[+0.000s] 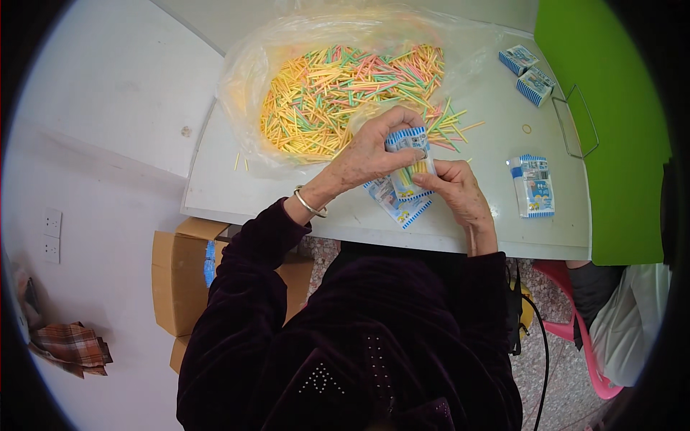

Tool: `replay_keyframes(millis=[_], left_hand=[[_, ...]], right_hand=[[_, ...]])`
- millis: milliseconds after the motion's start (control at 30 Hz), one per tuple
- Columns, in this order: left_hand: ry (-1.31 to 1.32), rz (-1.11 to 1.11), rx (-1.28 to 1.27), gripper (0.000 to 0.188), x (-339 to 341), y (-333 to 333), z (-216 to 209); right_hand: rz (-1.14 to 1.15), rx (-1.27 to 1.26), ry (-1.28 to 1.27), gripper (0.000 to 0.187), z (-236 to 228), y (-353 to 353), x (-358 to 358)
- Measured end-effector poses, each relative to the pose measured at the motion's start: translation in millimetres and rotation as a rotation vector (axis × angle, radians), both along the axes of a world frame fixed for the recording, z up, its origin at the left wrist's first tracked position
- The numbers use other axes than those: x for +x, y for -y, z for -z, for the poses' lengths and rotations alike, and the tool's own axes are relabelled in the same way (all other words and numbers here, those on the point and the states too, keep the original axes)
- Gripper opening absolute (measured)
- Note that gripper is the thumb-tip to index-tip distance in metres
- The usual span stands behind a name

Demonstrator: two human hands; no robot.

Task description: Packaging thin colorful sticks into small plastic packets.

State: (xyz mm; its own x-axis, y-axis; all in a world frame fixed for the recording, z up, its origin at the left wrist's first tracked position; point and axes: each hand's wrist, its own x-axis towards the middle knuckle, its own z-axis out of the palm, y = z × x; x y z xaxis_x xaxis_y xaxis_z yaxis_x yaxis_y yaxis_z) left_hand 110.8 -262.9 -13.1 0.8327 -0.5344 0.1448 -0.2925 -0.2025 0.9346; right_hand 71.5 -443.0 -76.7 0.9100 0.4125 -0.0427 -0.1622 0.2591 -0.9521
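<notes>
Between my two hands is a small blue-and-white packet (412, 176) with a clear window, and thin yellow and green sticks show inside it. My left hand (375, 149) grips its upper part, fingers curled behind and thumb across the front. At its lower right edge, my right hand (460, 188) pinches the packet between thumb and fingers. Just under it, on the table, lies another blue-and-white packet (404, 210), partly covered by the held one. Beyond my hands a large clear plastic bag (244, 93) lies spread, full of thin pastel sticks (345, 93) in yellow, pink and green.
On the white table (489, 144), a stack of flat packets (533, 188) lies at the right. Two bundles of packets (535, 86) and a rubber band (527, 129) are farther back. A green panel (611, 129) borders the right side. An opened cardboard box (176, 280) stands below left.
</notes>
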Motion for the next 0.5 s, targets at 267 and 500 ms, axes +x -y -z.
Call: replay_keyframes(millis=[267,500], left_hand=[[-0.08,0.007,-0.054,0.032,-5,-6,9],[-0.125,0.042,0.093,0.027,-21,-16,11]], right_hand=[[-0.024,-0.052,0.026,0.024,-3,-3,-4],[-0.152,-0.292,0.027,0.023,-5,12,-13]])
